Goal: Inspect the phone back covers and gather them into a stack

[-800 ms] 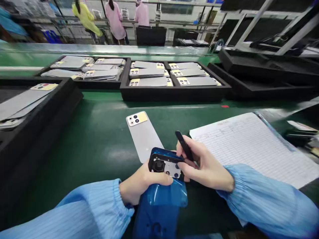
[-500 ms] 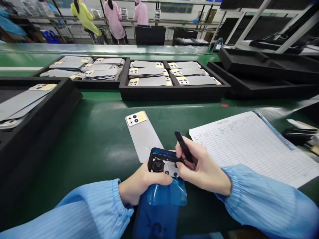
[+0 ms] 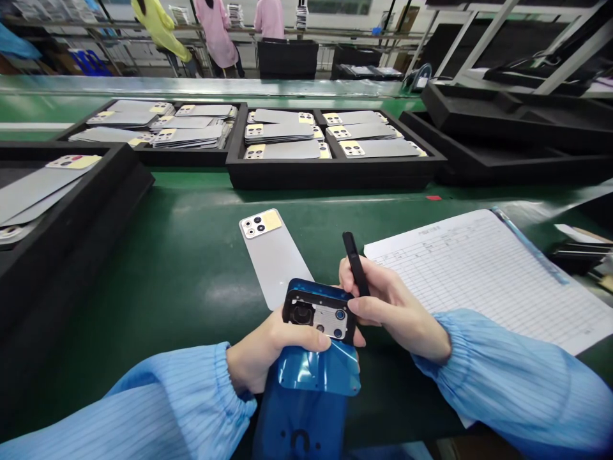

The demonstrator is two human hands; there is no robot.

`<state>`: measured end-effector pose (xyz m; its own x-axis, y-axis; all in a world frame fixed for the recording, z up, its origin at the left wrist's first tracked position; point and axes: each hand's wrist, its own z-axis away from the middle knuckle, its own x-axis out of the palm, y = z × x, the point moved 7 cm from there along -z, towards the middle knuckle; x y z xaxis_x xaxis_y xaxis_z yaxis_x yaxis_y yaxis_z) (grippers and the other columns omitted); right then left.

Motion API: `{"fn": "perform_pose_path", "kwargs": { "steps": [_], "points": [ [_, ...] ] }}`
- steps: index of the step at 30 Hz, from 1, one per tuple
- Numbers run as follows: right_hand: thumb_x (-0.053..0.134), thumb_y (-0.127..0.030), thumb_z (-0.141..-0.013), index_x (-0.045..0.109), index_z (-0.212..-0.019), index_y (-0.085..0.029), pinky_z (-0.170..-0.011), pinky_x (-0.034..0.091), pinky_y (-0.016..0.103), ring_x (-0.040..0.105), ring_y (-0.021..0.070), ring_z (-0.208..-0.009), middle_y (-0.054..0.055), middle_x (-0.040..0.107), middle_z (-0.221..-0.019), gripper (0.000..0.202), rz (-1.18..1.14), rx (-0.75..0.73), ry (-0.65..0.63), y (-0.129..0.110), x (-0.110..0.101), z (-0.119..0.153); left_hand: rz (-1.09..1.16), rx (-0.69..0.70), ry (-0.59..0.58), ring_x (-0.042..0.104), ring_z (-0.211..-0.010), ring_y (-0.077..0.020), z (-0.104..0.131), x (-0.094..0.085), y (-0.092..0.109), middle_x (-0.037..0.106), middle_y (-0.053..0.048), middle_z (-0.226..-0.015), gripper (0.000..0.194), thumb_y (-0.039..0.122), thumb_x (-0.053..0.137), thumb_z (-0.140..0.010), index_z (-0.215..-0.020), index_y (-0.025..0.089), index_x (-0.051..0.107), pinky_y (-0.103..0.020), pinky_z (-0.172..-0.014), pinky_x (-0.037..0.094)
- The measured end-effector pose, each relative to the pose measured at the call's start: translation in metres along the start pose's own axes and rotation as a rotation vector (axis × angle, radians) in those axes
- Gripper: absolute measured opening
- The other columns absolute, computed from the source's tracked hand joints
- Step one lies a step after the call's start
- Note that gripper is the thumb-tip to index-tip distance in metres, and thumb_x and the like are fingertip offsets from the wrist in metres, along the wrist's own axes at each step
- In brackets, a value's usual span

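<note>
"What are your fingers on?"

"My left hand (image 3: 280, 338) grips a black-framed phone part (image 3: 320, 312), thumb laid over the lower edge of its camera plate, other fingertips coming round from behind at the right edge. My right hand (image 3: 393, 303) pinches a slim black pen-like tool (image 3: 355, 263), slanting up from my fingers. My right thumb is at the part's upper right corner; whether it presses there, I cannot tell"

"And where's the part?"

"In front of me, above the near side of the green table (image 3: 191, 268), camera plate facing me. A glossy blue film (image 3: 318, 370) hangs just below it, over a longer blue sheet (image 3: 287, 415) with a dark curved mark"

"What's near it?"

"A silver phone back panel (image 3: 275, 259) lies right beyond, its lower end hidden by the part and my left hand. To the right, near my right hand, is a ruled record sheet (image 3: 464, 268)"

"Further out?"

"A two-section black tray (image 3: 330, 176) holding silver panels, another black tray (image 3: 76, 223) on the left, and stacked trays (image 3: 517, 121) at far right. Beyond the table, co-workers (image 3: 218, 35) in yellow and pink garments"
</note>
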<state>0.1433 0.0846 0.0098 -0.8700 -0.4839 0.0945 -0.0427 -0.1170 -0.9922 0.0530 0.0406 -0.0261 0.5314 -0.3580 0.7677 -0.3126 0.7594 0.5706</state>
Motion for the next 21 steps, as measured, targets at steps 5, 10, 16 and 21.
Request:
{"fn": "perform_pose_path", "kwargs": {
  "steps": [5, 10, 16, 21],
  "points": [
    [0.053, -0.015, -0.073, 0.043, -0.076, -0.018, -0.039, 0.026, 0.016, 0.035, 0.0040, -0.050, -0.004, 0.036, -0.069, 0.011, -0.003, 0.003, 0.001, 0.0012, -0.0008, -0.0001, -0.013, 0.002, 0.009, 0.060, -0.083, -0.0217, -0.0001, -0.0007, 0.0001, 0.057, -0.012, -0.098, 0.030, 0.010, 0.052, -0.074, -0.104, 0.009, 0.058, -0.048, -0.083, 0.046],
    [0.053, -0.013, -0.072, 0.044, -0.076, -0.018, -0.039, 0.025, 0.015, 0.034, 0.0033, -0.050, -0.005, 0.035, -0.069, 0.011, -0.009, -0.008, 0.000, 0.0002, 0.0007, -0.0008, -0.012, 0.015, 0.008, 0.060, -0.084, -0.0218, -0.0006, -0.0009, 0.0007, 0.059, -0.012, -0.099, 0.037, 0.010, 0.054, -0.075, -0.112, 0.013, 0.053, -0.049, -0.083, 0.046],
    [0.055, -0.015, -0.074, 0.044, -0.076, -0.018, -0.041, 0.025, 0.015, 0.036, 0.0038, -0.052, -0.005, 0.035, -0.069, 0.012, -0.066, 0.002, -0.020, 0.0004, 0.0016, 0.0011, -0.022, 0.026, 0.011, 0.059, -0.086, -0.0207, 0.0000, -0.0021, 0.0030, 0.060, -0.011, -0.098, 0.045, 0.010, 0.056, -0.075, -0.119, 0.016, 0.049, -0.045, -0.082, 0.047],
    [0.053, -0.027, -0.083, 0.045, -0.074, -0.018, -0.039, 0.023, 0.016, 0.029, 0.0046, -0.044, -0.006, 0.035, -0.055, 0.015, -0.255, 0.139, 0.009, 0.0084, 0.0017, -0.0025, -0.026, 0.035, 0.002, 0.059, -0.084, -0.0196, 0.0003, -0.0006, 0.0045, 0.060, -0.010, -0.098, 0.039, 0.011, 0.056, -0.074, -0.113, 0.014, 0.055, -0.041, -0.082, 0.048]
  ]
}}
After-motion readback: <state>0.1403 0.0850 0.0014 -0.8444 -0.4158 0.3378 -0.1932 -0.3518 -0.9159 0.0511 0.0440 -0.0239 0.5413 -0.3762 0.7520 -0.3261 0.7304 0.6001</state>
